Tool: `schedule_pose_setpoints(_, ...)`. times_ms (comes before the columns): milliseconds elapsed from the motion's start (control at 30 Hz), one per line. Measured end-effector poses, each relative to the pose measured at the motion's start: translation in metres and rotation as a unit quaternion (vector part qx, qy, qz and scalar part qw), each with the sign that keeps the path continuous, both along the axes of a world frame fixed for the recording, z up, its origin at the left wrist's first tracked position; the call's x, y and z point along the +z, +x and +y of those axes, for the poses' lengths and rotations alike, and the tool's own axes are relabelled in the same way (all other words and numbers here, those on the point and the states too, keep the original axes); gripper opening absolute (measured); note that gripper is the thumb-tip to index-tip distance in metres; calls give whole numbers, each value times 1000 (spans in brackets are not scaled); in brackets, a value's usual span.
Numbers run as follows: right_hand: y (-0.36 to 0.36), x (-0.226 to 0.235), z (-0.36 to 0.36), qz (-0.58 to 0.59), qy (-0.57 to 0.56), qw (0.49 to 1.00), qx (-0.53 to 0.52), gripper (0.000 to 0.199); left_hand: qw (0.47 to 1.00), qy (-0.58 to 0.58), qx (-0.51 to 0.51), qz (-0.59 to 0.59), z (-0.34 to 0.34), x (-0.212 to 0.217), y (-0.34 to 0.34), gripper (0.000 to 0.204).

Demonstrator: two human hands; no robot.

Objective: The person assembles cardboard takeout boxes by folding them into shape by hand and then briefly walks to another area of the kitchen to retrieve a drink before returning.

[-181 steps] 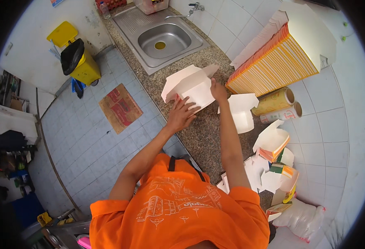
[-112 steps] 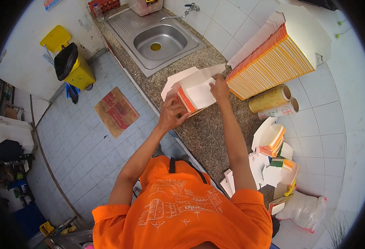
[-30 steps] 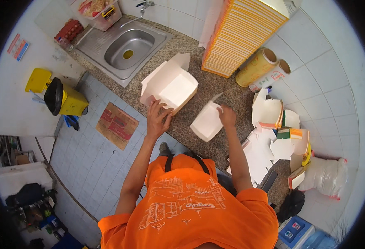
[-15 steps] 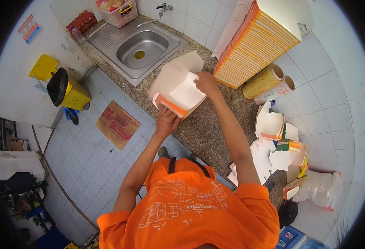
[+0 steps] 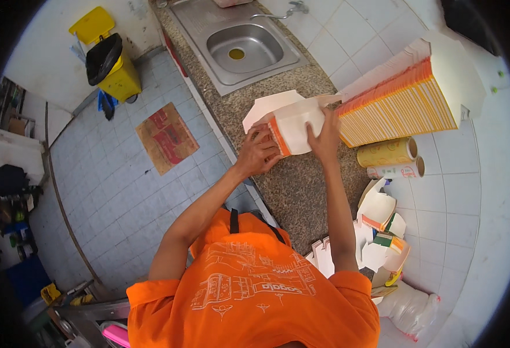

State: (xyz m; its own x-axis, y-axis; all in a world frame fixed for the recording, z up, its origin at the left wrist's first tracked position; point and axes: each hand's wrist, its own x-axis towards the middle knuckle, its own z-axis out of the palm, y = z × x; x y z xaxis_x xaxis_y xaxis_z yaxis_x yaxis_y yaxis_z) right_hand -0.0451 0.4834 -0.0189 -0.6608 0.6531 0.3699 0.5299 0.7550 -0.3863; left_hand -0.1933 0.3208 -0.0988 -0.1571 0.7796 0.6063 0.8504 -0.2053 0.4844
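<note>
Now the person in the orange shirt stands at the granite counter (image 5: 301,191) and works on a white paper box (image 5: 292,124) with an orange edge; the box sits on the counter, between the steel sink (image 5: 243,49) and the big stack of flat orange-and-white cartons (image 5: 400,107), and its far corner is just beside this stack. The left hand (image 5: 258,152) is closed on the near left side of the box, with the fingers curled over the orange edge; the right hand (image 5: 326,136) lies flat on the right part of the box, fingers spread and pressing on the white flap. Two rolls of film (image 5: 389,159) lie behind the right forearm, near the tiled wall; more folded white boxes (image 5: 379,226) are piled at the right end of the counter, well apart from the hands; a yellow bin (image 5: 112,66) with a black bag stands on the tiled floor to the left, near a flattened piece of cardboard (image 5: 166,136).
</note>
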Motion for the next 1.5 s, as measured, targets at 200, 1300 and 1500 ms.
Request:
schedule_pose_setpoints(200, 11, -6, -83, -150, -137, 977, 64, 30, 997, 68, 9, 26, 4, -11, 11, 17)
schedule_pose_setpoints(1300, -26, -48, 103, -103, -116, 970, -188, 51, 999, 1, 33, 16, 8, 4, 41, 51)
schedule_pose_setpoints(1500, -1, -79, 119, -69, -194, 974, -95, 54, 1000, -20, -18, -3, 21, -5, 45, 27)
